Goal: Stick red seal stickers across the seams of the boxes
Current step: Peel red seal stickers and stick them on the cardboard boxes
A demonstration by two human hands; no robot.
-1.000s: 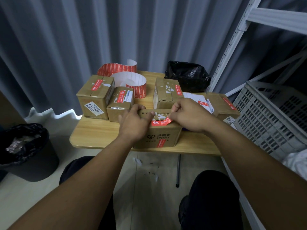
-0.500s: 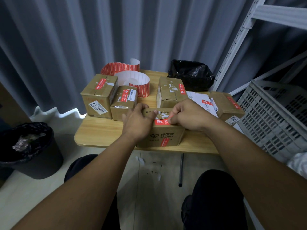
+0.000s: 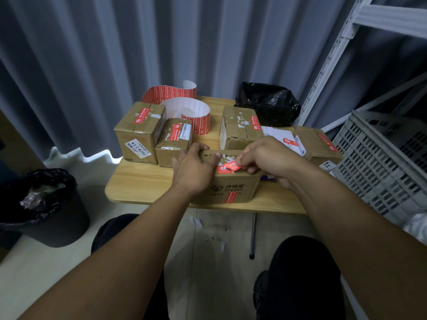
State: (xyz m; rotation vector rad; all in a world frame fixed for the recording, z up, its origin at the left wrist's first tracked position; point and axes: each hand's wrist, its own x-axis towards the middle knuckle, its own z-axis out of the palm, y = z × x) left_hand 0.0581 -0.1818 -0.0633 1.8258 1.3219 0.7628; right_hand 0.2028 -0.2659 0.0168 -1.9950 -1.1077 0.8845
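Table [image 3: 138, 183]: small wooden top, rounded near-left corner; bare wood lay open at its near left, in front of two taped boxes [image 3: 141, 132]; the far side was crowded by a loose sticker roll [image 3: 196, 112] and a black bag [image 3: 268, 102].

Near box [image 3: 231, 188]: cardboard, printed front, standing at the table's near edge with its front face about level with that edge; another box [image 3: 240, 128] stood just behind it, and one more [image 3: 321, 144] to the right.

Right margin: grey crate [image 3: 381, 158] just beside the table, metal shelf frame [image 3: 335, 54] behind it; little room there.

Left margin: black bin [image 3: 46, 204] on the floor, well apart from the table.

Left hand [image 3: 196, 172]: gripped the near box's top left, fingers curled over the far edge, thumb laid across the lid.

Right hand [image 3: 265, 158]: fingers curled, pinching one end of the red sticker [image 3: 232, 166].

Red sticker: on the near box's lid by the near edge; its left part lay on the cardboard, its right end was raised in the pinch.

Change from half a second before: the sticker had looked flatter on the lid; both hands had kept their places.
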